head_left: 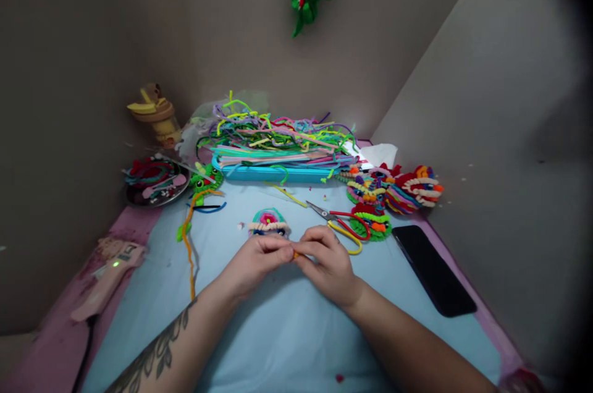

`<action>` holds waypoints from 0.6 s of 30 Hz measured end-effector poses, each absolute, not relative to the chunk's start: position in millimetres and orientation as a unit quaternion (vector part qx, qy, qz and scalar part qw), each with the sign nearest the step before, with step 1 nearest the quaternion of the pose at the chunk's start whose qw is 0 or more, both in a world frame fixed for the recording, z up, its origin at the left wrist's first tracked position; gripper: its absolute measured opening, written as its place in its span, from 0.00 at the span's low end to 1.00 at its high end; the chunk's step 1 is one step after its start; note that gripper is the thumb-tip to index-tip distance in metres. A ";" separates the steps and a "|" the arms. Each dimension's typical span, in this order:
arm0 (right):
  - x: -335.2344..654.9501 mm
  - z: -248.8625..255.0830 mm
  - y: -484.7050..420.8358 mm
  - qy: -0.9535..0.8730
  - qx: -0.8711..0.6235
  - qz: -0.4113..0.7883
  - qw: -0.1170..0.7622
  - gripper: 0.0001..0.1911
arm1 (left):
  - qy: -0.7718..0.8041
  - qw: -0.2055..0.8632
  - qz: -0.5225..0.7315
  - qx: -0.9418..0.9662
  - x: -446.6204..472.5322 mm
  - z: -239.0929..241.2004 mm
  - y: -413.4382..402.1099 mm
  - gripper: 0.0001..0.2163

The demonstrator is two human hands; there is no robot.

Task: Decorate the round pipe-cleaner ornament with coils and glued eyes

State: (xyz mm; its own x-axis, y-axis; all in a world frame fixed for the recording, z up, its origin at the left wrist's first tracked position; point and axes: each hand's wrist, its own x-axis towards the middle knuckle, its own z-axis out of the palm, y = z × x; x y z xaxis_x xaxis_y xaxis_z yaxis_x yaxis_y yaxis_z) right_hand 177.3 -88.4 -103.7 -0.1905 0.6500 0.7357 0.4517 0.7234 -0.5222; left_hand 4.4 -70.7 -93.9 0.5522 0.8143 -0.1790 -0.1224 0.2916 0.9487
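Observation:
My left hand (257,260) and my right hand (327,260) meet over the light blue mat (278,331), fingers pinched together on a small orange piece (295,253), apparently a bit of pipe cleaner. Just beyond the fingertips lies a small round pipe-cleaner craft (269,223) in pink, teal and cream. Red-and-yellow-handled scissors (340,220) lie right of it, close to my right hand. A long orange pipe cleaner (189,245) trails across the mat on the left.
A blue tray (269,173) heaped with coloured pipe cleaners stands at the back. Finished colourful crafts (393,192) sit at the right, a black phone (433,269) nearer. A dish of bits (155,183) and a pink glue gun (109,275) are at left. Walls close in.

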 end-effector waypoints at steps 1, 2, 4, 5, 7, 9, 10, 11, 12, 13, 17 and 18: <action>177.5 -104.0 -88.2 -0.768 -0.354 0.090 0.526 0.11 | 0.344 0.719 0.324 0.510 4.4 -94.6 -70.7 0.14; 177.6 -104.4 -87.8 -0.771 -0.347 0.085 0.527 0.12 | 0.345 0.710 0.325 0.521 4.4 -95.4 -70.6 0.14; 178.0 -105.2 -87.0 -0.778 -0.335 0.073 0.527 0.13 | 0.352 0.686 0.331 0.544 4.5 -96.5 -70.3 0.15; 178.2 -105.5 -86.8 -0.781 -0.331 0.067 0.526 0.14 | 0.358 0.672 0.334 0.556 4.6 -96.7 -70.0 0.16; 178.3 -105.6 -86.9 -0.783 -0.333 0.061 0.523 0.15 | 0.368 0.641 0.339 0.581 4.6 -95.6 -69.3 0.16; 178.1 -104.9 -87.8 -0.782 -0.343 0.064 0.517 0.16 | 0.379 0.605 0.346 0.609 4.7 -92.8 -68.7 0.16; 178.0 -104.5 -88.4 -0.781 -0.348 0.069 0.514 0.16 | 0.386 0.585 0.352 0.621 4.7 -90.9 -68.5 0.15; 177.7 -104.0 -88.9 -0.780 -0.352 0.075 0.513 0.17 | 0.392 0.566 0.356 0.631 4.7 -89.0 -68.4 0.15; 177.4 -103.7 -89.4 -0.778 -0.355 0.081 0.513 0.18 | 0.397 0.552 0.357 0.641 4.7 -87.2 -68.3 0.15; 177.2 -103.5 -89.7 -0.774 -0.357 0.087 0.515 0.17 | 0.401 0.543 0.356 0.647 4.7 -85.7 -68.3 0.15; 176.8 -104.2 -91.0 -0.763 -0.367 0.098 0.523 0.16 | 0.395 0.553 0.342 0.649 4.7 -83.1 -68.7 0.15; 177.0 -104.5 -91.4 -0.763 -0.368 0.100 0.522 0.16 | 0.391 0.566 0.340 0.641 4.8 -83.4 -69.0 0.15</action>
State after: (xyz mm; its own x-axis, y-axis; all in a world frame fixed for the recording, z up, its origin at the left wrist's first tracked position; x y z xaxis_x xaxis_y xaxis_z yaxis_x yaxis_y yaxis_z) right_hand 177.0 -91.4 -104.5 -0.1840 0.6658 0.7231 0.4564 0.7094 -0.5370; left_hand 4.8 -69.0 -83.4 0.4624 0.8866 -0.0066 0.1168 -0.0535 0.9917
